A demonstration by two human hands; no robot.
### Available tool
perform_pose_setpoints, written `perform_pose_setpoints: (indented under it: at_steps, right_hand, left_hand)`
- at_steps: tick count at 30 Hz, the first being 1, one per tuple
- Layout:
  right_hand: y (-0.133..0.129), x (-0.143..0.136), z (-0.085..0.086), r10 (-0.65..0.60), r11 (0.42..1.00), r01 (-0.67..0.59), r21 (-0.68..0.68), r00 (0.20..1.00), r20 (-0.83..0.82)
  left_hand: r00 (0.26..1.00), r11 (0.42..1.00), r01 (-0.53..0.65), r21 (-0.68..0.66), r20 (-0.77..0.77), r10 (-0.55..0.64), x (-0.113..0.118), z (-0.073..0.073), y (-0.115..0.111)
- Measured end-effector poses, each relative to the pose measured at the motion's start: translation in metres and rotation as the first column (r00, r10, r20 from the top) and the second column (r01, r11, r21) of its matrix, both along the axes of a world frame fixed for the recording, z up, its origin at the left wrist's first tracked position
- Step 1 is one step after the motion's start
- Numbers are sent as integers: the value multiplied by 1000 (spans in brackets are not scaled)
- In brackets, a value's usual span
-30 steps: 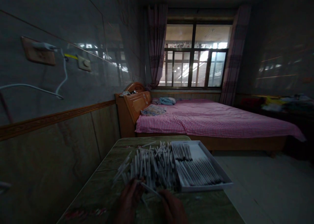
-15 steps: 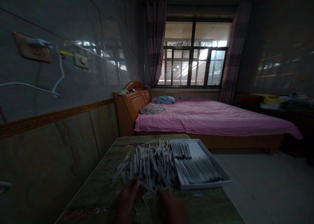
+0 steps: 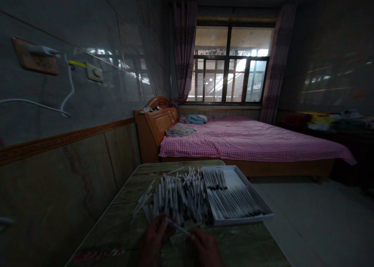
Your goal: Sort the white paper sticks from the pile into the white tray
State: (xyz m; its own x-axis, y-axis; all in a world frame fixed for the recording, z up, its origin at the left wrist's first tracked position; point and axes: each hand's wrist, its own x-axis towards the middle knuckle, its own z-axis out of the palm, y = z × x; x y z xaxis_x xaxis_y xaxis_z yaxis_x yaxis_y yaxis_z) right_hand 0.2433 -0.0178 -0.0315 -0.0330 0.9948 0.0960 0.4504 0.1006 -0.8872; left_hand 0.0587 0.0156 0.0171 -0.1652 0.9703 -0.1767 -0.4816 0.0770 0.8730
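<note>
A slim, whitish pen (image 3: pixel 179 227) slants between my two hands, low over the near part of the table. My left hand (image 3: pixel 156 236) pinches its upper left end. At the lower right end, the fingertips of my right hand (image 3: pixel 203 245) are closed on it. Just beyond my hands lies a loose heap of similar pens (image 3: pixel 178 193), pale with some dark ends. To the right of the heap, a shallow white box (image 3: pixel 242 221) holds two rows of pens lined up side by side with dark tips. Dim light and blur hide finer detail.
All this rests on a small marbled green table (image 3: pixel 117 224). A bed (image 3: pixel 233 142) with a pink checked cover stands past its far edge. On the left runs a tiled wall with a socket (image 3: pixel 36 60) and white cable. Floor shows at right.
My right hand has turned slightly and its fingers now close on the pen's lower end. The pen shows more clearly between my hands. The view has shifted a little.
</note>
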Motion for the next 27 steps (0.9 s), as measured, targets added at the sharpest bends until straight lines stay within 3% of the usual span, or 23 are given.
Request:
perform_pose_setpoints:
  at_steps: [8, 13, 16, 18, 22, 25, 27]
  right_hand:
    - [8, -5, 12, 13, 975, -92, -202, 933, -360]
    - [7, -5, 14, 109, 973, -180, -142, 907, -407]
    - [3, -3, 21, 102, 964, -209, -165, 862, -497]
    - [1, 2, 31, 87, 969, -194, -155, 851, -519]
    - [8, 28, 66, 20, 990, -77, -120, 908, -419]
    - [27, 59, 95, -104, 973, 41, -228, 957, -271]
    - [45, 82, 110, -163, 967, 116, -225, 965, -206]
  left_hand:
    - [1000, 999, -22, 26, -22, 23, 5, -9, -1]
    - [1000, 1000, 8, 14, -6, -8, 3, -3, -1]
    - [999, 1000, 15, 11, 47, -15, 3, 5, -4]
    - [997, 1000, 5, 5, 78, -6, 2, 7, -4]
    - [997, 998, -47, -36, 53, 49, -2, 1, 3]
    - [997, 997, -72, -42, -20, 71, -6, -7, 8]
    - [994, 996, -85, -2, -67, 85, -7, -11, 8]
